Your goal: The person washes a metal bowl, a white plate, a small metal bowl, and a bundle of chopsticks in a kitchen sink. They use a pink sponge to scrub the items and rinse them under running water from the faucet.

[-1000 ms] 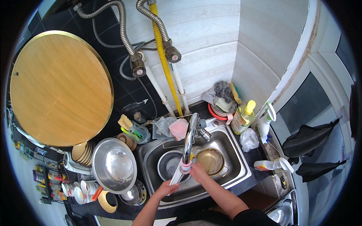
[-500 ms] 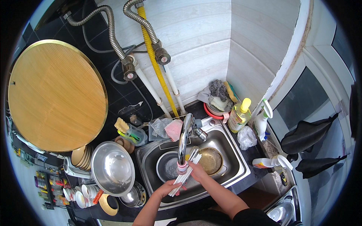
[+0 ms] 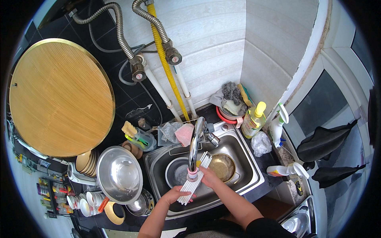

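Observation:
A bundle of white chopsticks (image 3: 192,187) lies slantwise between my two hands over the sink (image 3: 254,183), just under the faucet (image 3: 194,146). My left hand (image 3: 174,195) is closed round the near, lower part of the bundle. My right hand (image 3: 208,177) grips it farther up, with the far ends sticking out past the fingers. Below, in the basin, stand a grey metal bowl (image 3: 170,171) on the left and a brass-toned pot (image 3: 223,167) on the right. Whether water runs from the faucet is hard to make out.
Left of the sink, a large steel basin (image 3: 119,174) stands near stacked bowls (image 3: 86,163) and a round wooden board (image 3: 59,99). Cloths (image 3: 184,135) lie behind the faucet. On the right are a yellow-capped bottle (image 3: 252,122), a crumpled plastic bag (image 3: 260,144) and spray bottles (image 3: 276,129).
The chopsticks have turned slightly in my hands, and their far ends now lie side by side in a flatter spread. Both hands have shifted only a little.

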### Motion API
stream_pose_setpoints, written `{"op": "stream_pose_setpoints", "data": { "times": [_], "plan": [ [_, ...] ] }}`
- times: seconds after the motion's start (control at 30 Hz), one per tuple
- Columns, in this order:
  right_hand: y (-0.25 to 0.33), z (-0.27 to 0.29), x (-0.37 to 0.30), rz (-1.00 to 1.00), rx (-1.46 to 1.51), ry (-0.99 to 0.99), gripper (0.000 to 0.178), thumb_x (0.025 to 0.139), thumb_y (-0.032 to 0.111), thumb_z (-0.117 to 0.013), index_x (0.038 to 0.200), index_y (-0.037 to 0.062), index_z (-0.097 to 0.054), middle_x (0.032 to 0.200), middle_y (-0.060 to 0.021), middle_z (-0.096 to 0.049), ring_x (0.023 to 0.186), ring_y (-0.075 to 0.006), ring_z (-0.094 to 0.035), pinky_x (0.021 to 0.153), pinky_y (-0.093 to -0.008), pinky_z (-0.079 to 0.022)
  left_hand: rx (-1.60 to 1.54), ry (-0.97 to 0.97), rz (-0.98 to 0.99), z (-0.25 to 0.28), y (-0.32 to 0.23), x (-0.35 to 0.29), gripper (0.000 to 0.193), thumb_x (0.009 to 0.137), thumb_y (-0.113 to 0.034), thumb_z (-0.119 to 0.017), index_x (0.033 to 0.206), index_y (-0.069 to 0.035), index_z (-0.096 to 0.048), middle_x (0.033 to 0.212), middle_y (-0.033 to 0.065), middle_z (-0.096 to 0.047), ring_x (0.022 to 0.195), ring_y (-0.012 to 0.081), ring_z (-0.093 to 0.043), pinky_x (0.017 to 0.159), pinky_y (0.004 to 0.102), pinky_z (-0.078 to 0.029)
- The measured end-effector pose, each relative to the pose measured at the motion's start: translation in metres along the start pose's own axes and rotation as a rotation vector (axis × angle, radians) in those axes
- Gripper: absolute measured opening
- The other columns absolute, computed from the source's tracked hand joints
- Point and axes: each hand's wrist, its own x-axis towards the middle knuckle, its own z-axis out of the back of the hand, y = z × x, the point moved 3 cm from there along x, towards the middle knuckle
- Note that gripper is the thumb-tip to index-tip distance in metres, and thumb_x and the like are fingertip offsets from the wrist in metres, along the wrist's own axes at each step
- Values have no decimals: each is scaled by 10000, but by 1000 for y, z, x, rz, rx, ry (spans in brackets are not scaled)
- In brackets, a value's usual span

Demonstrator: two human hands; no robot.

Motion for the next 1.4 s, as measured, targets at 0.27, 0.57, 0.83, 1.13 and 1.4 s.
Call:
{"op": "stream_pose_setpoints", "data": {
  "times": [0.27,0.57,0.83,1.13,1.4],
  "plan": [
    [8,-1,-4,172,-194,-41,250,901,169,-452,1077,-1,-501,998,-115,-586,933,-199,-571,823,-325,-459,-168,-82,-70,31,13,24,371,869,-254,-517,1135,4,-498,992,157,-608,824,252,-621,750,348,-501],
    [51,-10,-20,440,-139,-150,222,906,152,-439,1062,1,-487,1042,-165,-576,977,-237,-568,856,-349,-457,-556,-343,-273,16,11,86,472,906,-463,-316,1165,-105,-483,1126,89,-558,993,255,-551,821,407,-453],
    [69,8,-40,594,-265,-264,223,909,169,-435,1021,-17,-484,993,-173,-594,932,-240,-586,845,-342,-459,-647,-338,-363,7,0,126,575,798,-589,-421,1112,-113,-494,1114,70,-552,950,258,-561,801,389,-438],
    [84,23,-46,634,-131,-327,250,917,224,-427,1017,-2,-465,971,-170,-597,935,-250,-580,839,-340,-452,-535,-135,-232,-8,-28,143,421,836,-415,-507,975,-23,-574,892,118,-625,810,277,-610,663,430,-511],
    [78,14,-35,519,40,-129,226,918,207,-418,1050,25,-444,1094,-163,-538,1070,-276,-508,930,-396,-406,-450,-155,-388,17,-43,139,430,861,-431,-448,897,-20,-569,763,128,-625,624,236,-627,512,348,-526]
  ]
}}
